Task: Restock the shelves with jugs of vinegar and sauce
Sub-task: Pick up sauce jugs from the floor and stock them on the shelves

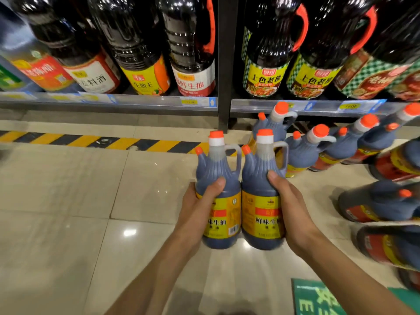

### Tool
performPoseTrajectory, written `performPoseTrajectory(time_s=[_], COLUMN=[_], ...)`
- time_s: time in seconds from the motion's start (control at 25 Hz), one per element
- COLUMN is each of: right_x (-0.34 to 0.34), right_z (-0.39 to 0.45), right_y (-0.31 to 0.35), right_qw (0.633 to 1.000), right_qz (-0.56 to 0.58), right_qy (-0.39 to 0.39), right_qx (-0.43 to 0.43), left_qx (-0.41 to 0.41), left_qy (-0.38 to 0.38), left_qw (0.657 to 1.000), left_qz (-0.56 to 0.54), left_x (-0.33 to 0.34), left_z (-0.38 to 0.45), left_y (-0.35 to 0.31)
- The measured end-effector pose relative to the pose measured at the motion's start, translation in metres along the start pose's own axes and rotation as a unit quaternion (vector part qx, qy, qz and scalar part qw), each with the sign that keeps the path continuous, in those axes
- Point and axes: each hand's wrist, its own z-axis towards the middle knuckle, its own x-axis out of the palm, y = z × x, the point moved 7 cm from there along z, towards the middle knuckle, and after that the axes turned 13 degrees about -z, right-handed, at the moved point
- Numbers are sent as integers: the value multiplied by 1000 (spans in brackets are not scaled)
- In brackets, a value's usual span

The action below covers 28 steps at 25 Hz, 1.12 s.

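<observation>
Two dark sauce jugs with yellow labels and orange caps are held side by side over the tiled floor in the head view. My left hand point(201, 206) grips the left jug point(219, 178) around its body. My right hand point(288, 208) grips the right jug point(261, 185) the same way, thumb on the front. The two jugs touch each other. Above them runs the shelf point(109, 103), filled with large dark bottles.
Several more jugs of the same kind point(313, 148) stand and lie on the floor at the right, some blurred. A black shelf upright point(223, 64) divides the two shelf bays. Yellow-black hazard tape point(91, 140) crosses the floor. A green floor sign point(318, 298) lies at the bottom right.
</observation>
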Motion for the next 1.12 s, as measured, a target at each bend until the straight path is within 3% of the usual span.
performPoseTrajectory(time_s=[0.28, 0.6, 0.76, 0.96, 1.12], right_x=[-8, -8, -6, -13, -15], right_z=[-114, -278, -349, -420, -464], right_y=[193, 515, 657, 777, 833], right_qw=[1000, 998, 993, 983, 974], right_qz=[-14, -36, -20, -14, -22], right_qy=[-22, -21, -19, -26, -64], right_qx=[-12, -54, -113, -179, -215], left_qx=[16, 75, 124, 173, 181], left_qy=[11, 24, 71, 140, 191], left_qw=[1000, 996, 989, 974, 964], left_qz=[-13, -30, -32, -36, -44], left_x=[66, 173, 231, 286, 310], left_z=[-138, -330, -408, -475, -506], left_y=[-170, -450, -577, -683, -725])
